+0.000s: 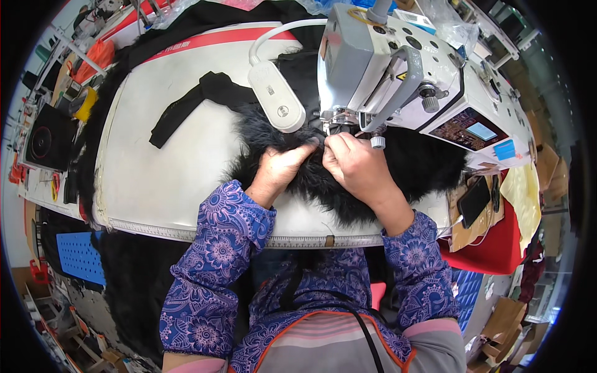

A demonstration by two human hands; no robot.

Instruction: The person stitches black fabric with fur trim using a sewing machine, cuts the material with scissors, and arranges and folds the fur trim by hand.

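A piece of black fur (311, 180) lies under the head of a white-and-grey sewing machine (351, 68) and spreads to both sides of it. My left hand (278, 169) grips the fur just left of the needle area, thumb on top and pointing right, its other fingers buried in the pile. My right hand (360, 166) is closed in a pinch at the fur's edge, right by the presser foot, which the fingers and machine parts partly hide. A flat black cloth strip (180, 115) runs leftward from the fur across the white table (168, 180).
A white lamp (278, 102) on a bent arm hangs close above my left hand. Along the table's front edge runs a measuring tape (292, 240). A phone (474, 202) with a cable lies at right, above a red bin (497, 245). More black fur (134, 298) hangs at left.
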